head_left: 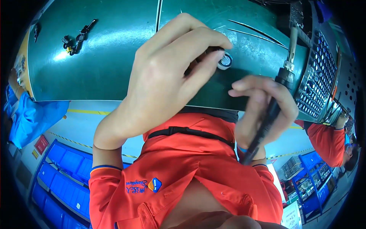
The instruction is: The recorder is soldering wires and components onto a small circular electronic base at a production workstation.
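Note:
Near the middle of the green bench top [103,72], my left hand [160,76] is closed. Its thumb and fingers pinch a small round part [225,61] with a black and white rim and a pale, shiny face. The hand hides the back of that part. To its right, my right hand [270,108], slightly blurred, grips a soldering iron [284,76] by its black handle. The iron stands steeply, its metal tip pointing away from me toward the far right of the bench. The tip is apart from the round part.
Small black pieces with a yellow bit [78,40] lie at the far left of the bench. A perforated metal panel [318,78] stands at the right edge. Co-workers' sleeves, one blue [34,116] and one red [324,143], show on either side. Blue bins [68,173] stand below left.

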The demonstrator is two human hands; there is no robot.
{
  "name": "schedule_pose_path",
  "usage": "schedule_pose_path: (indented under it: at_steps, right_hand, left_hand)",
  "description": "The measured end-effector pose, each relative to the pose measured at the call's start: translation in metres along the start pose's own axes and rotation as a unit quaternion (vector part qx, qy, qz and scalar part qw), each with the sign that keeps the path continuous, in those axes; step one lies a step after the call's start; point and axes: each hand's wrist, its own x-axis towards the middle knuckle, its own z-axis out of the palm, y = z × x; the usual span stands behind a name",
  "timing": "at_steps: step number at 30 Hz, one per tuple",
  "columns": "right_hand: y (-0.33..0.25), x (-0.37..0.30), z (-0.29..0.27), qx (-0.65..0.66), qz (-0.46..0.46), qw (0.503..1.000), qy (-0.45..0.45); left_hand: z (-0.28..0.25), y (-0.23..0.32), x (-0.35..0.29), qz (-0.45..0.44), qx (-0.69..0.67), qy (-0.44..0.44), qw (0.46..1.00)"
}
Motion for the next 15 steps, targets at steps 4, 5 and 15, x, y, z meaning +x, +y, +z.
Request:
schedule_pose_path:
  at_steps: [4,5,15]
  right_hand:
    - [0.002,0.009,-0.011,-0.096,-0.034,0.987,0.124]
    - [0.002,0.012,-0.015,-0.097,-0.031,0.987,0.123]
    - [0.008,0.011,-0.029,-0.016,-0.133,0.984,0.12]
  left_hand:
    - [0.002,0.004,0.002,-0.047,-0.014,0.001,0.999]
    - [0.002,0.005,0.002,-0.063,-0.024,0.002,0.998]
    - [0.003,0.003,0.004,-0.054,-0.02,-0.001,0.998]
